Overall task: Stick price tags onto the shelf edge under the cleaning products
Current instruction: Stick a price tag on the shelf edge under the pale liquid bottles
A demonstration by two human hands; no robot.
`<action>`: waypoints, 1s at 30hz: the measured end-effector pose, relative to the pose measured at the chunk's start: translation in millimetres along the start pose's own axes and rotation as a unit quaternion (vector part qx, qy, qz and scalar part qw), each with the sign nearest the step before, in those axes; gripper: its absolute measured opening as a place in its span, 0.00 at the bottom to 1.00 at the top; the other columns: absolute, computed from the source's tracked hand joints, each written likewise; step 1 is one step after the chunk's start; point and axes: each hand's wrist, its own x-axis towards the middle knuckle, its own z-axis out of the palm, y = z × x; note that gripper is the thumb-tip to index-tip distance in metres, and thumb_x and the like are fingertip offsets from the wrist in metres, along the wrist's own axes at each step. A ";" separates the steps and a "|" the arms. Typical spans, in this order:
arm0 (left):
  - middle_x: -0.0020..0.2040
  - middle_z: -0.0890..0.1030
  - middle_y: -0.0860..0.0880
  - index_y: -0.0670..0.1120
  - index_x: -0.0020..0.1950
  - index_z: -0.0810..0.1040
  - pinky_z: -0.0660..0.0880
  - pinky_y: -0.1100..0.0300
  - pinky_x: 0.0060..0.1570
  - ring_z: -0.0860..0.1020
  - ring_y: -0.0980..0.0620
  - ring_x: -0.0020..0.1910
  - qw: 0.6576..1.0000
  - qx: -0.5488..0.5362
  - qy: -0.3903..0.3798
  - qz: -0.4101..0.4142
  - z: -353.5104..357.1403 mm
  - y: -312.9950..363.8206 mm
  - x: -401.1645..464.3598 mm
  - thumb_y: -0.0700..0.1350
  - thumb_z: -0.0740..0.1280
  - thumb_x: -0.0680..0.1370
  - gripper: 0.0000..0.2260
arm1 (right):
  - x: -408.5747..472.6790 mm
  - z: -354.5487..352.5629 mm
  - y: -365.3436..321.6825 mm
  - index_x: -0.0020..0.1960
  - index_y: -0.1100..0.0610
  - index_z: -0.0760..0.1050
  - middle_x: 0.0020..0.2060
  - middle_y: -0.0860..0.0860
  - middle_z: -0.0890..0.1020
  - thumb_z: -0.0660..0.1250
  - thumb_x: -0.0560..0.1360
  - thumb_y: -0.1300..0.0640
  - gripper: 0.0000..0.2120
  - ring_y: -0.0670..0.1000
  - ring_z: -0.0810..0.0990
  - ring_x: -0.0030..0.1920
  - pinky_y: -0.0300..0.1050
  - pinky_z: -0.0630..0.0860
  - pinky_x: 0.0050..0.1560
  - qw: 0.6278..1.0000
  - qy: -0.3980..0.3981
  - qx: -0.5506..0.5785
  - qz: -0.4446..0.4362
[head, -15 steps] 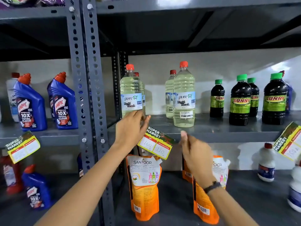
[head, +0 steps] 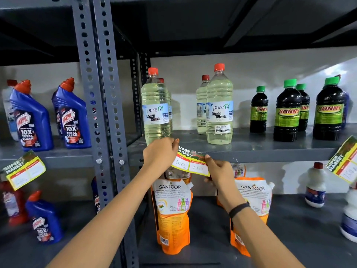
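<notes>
Grey slotted steel shelving fills the view, stocked with cleaning products against a pale wall. At the shelf edge [head: 260, 154], the left hand [head: 161, 154] presses the upper left corner of a price tag [head: 190, 164] against the metal, fingers curled over the lip just below the nearest bleach bottle [head: 155, 111]. The right hand [head: 219, 171] pinches the tag's right end between thumb and fingers, just below the edge. The tag hangs tilted, its right side lower than its left. Farther along the same edge, a tag to the left [head: 24, 169] and a tag at far right [head: 345, 161] already hang, both crooked too. Judging from this, the risk is a skewed or weak bond: pressing down before levelling would fix the tilt, and a knuckle could nudge the bleach bottle standing right at the lip.
</notes>
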 end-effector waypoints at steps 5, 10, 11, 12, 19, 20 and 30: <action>0.25 0.69 0.50 0.48 0.28 0.62 0.60 0.58 0.26 0.69 0.49 0.26 0.996 -0.089 -0.015 -0.020 -2.9 1.2 -7.5 0.52 0.56 0.81 0.21 | 4.1 -16.1 -7.7 0.37 0.69 0.75 0.32 0.64 0.77 0.64 0.76 0.50 0.21 0.55 0.74 0.33 0.44 0.66 0.33 0.998 -0.036 0.024 -0.045; 0.27 0.72 0.54 0.49 0.35 0.70 0.65 0.60 0.27 0.72 0.55 0.27 0.983 -0.175 0.045 0.027 9.5 -12.4 -36.1 0.52 0.68 0.74 0.12 | -6.2 -34.6 0.4 0.39 0.58 0.79 0.33 0.48 0.81 0.71 0.72 0.59 0.04 0.39 0.77 0.32 0.27 0.70 0.32 0.979 -0.022 -0.044 -0.199; 0.28 0.73 0.55 0.50 0.36 0.71 0.67 0.60 0.28 0.73 0.56 0.29 0.981 -0.182 0.053 0.030 13.1 -14.3 -41.6 0.51 0.70 0.73 0.11 | -7.3 -37.0 3.4 0.38 0.54 0.78 0.32 0.45 0.81 0.72 0.71 0.59 0.04 0.38 0.76 0.33 0.26 0.70 0.33 0.973 -0.014 -0.077 -0.216; 0.29 0.74 0.56 0.51 0.36 0.71 0.69 0.60 0.29 0.74 0.56 0.30 0.981 -0.181 0.063 0.032 16.5 -15.6 -46.2 0.50 0.71 0.72 0.10 | -8.0 -38.6 6.2 0.37 0.51 0.77 0.32 0.43 0.80 0.72 0.70 0.58 0.06 0.36 0.76 0.34 0.26 0.70 0.33 0.967 -0.008 -0.107 -0.229; 0.30 0.76 0.55 0.49 0.35 0.72 0.68 0.63 0.27 0.74 0.56 0.31 0.984 -0.143 0.106 0.019 30.5 -14.4 -52.3 0.51 0.72 0.71 0.12 | -9.1 -37.8 9.3 0.37 0.48 0.78 0.32 0.44 0.81 0.72 0.70 0.52 0.05 0.41 0.77 0.35 0.36 0.70 0.30 0.946 0.038 -0.206 -0.249; 0.30 0.76 0.55 0.49 0.35 0.72 0.67 0.63 0.27 0.74 0.55 0.30 0.984 -0.135 0.111 0.020 31.2 -13.8 -52.3 0.51 0.72 0.71 0.12 | -9.2 -37.5 8.9 0.37 0.48 0.78 0.32 0.44 0.81 0.73 0.70 0.52 0.05 0.41 0.77 0.35 0.37 0.70 0.30 0.944 0.042 -0.211 -0.249; 0.31 0.77 0.55 0.49 0.35 0.72 0.72 0.57 0.31 0.76 0.55 0.33 0.976 -0.195 0.102 0.006 27.4 -12.2 -51.0 0.53 0.70 0.73 0.11 | -3.1 -40.0 6.3 0.39 0.54 0.79 0.33 0.45 0.82 0.72 0.71 0.53 0.05 0.39 0.77 0.33 0.30 0.71 0.33 0.968 -0.001 -0.121 -0.219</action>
